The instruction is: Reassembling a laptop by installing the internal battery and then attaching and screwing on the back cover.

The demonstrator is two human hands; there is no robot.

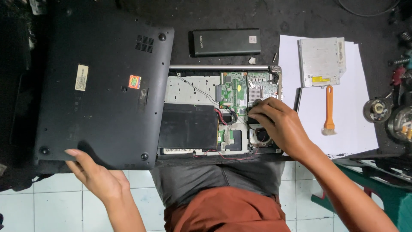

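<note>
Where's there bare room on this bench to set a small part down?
The white paper is bare below the optical drive and right of the orange brush. Dark bench shows between battery and paper. Crowded: the open laptop under the right hand, and the right edge.

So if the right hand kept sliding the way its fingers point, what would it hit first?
The right hand points left across the open laptop, so it would likely first meet the black and red wires, then the black battery pack; depth is unclear.

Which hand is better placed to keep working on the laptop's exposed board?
Right. The right hand already has its fingers on the board; the left hand is holding the bottom cover.
</note>
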